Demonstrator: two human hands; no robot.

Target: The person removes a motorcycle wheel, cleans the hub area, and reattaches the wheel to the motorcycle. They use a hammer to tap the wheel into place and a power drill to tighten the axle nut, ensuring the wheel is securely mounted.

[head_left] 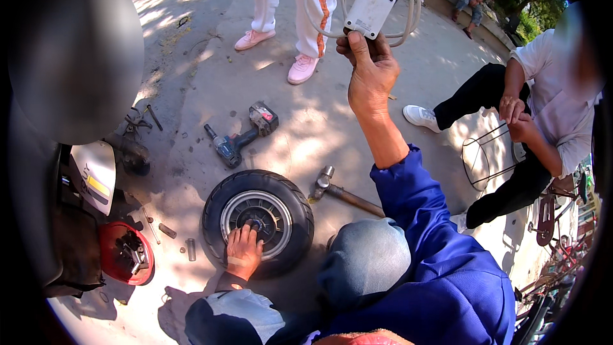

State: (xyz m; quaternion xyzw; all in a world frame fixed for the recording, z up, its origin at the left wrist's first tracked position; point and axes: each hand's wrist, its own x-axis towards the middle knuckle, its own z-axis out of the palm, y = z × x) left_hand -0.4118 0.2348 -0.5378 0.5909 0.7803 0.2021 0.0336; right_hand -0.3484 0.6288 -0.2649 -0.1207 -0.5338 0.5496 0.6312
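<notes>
My right hand (365, 64) is raised, gripping the lower end of a white rectangular box (370, 9) with pale cables (408, 13) looping around it. My left hand (244, 246) lies with fingers apart on the hub of a black-tyred wheel (297, 207) on the ground. Just beyond the wheel are a cordless power tool (242, 137) and a hammer (351, 200). Small metal sockets (191, 249) lie left of the wheel, beside a red bowl (112, 246) holding dark parts.
A person in pink shoes (303, 69) stands ahead, a hand at the cables. A person in a white shirt (546, 64) sits right, near a wire frame (479, 160) and bicycle parts (549, 220). A vehicle (89, 176) is left. Another seated person (469, 6) is farther back, by a kerb.
</notes>
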